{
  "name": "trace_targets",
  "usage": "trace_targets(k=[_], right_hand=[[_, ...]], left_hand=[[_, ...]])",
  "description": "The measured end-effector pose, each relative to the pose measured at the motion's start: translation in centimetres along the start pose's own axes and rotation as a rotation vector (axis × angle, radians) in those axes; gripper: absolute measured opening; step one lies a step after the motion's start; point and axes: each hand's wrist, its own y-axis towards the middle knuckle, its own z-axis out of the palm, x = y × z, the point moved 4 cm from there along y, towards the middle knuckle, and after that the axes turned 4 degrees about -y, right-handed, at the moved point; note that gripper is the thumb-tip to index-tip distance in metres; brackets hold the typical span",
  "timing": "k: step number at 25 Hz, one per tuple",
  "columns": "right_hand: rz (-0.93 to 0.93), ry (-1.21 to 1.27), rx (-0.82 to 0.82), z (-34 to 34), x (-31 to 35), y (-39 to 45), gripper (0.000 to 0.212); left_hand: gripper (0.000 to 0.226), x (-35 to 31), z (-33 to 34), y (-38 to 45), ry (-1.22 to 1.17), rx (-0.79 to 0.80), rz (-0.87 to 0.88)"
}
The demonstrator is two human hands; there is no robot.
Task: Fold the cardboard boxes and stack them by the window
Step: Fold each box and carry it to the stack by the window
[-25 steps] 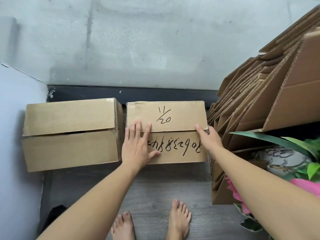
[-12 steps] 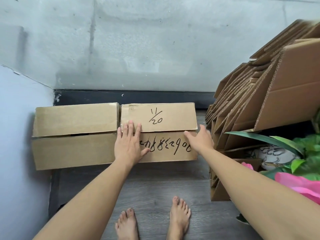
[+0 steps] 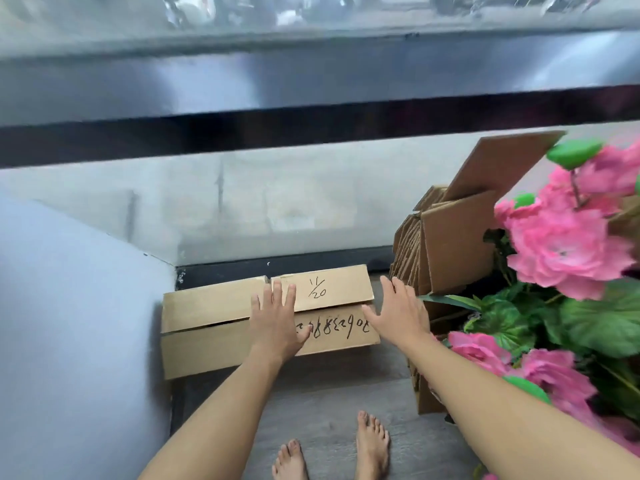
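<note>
Head view is showing two folded cardboard boxes sitting side by side on the floor against the base of the window (image 3: 311,209), touching each other. The right box (image 3: 332,289), marked "11/20" on its far flap and carrying a line of handwritten figures on its near flap, is lying a little past centre toward 6 o'clock in the frame. The left box (image 3: 204,323) is sitting at its 9 o'clock, wedged against a pale grey wall (image 3: 76,323).

The left hand (image 3: 277,323) is lying flat over the seam where the two boxes meet, palm down, fingers (image 3: 277,292) straight and slightly spread, thumb resting on the written flap. The right hand (image 3: 398,313) is hovering at the right box's 3 o'clock corner, fingers straight and fanned apart, gripping nothing; whether the thumb is touching the cardboard is hard to tell.

At 3 o'clock from the boxes, a stack of flat cardboard (image 3: 446,251) is leaning on edge. Further toward 3 and 4 o'clock, pink flowers (image 3: 568,244) with green leaves (image 3: 595,320) are filling the frame's edge. At 6 o'clock, two bare feet (image 3: 370,445) are standing on the grey wood floor (image 3: 325,403).
</note>
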Motion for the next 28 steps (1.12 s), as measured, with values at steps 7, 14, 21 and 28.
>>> trace_targets(k=[7, 14, 21, 28], right_hand=[[-0.034, 0.053, -0.104, -14.9, 3.5, -14.1, 0.073], [0.085, 0.106, -0.169, -21.4, 1.7, -27.2, 0.076], [0.242, 0.222, -0.148, -20.2, -5.4, -38.4, 0.063], [0.543, 0.397, -0.147, -14.0, -19.2, -52.1, 0.056]], left_hand=[[0.086, 0.7, -12.5, -14.2, -0.126, -0.048, 0.004], [0.084, -0.6, -21.4, -23.8, -0.066, -0.113, 0.123], [0.068, -9.4, -24.4, -30.1, -0.024, -0.036, 0.401], [0.057, -25.4, -21.3, -39.9, 0.219, 0.064, 0.750]])
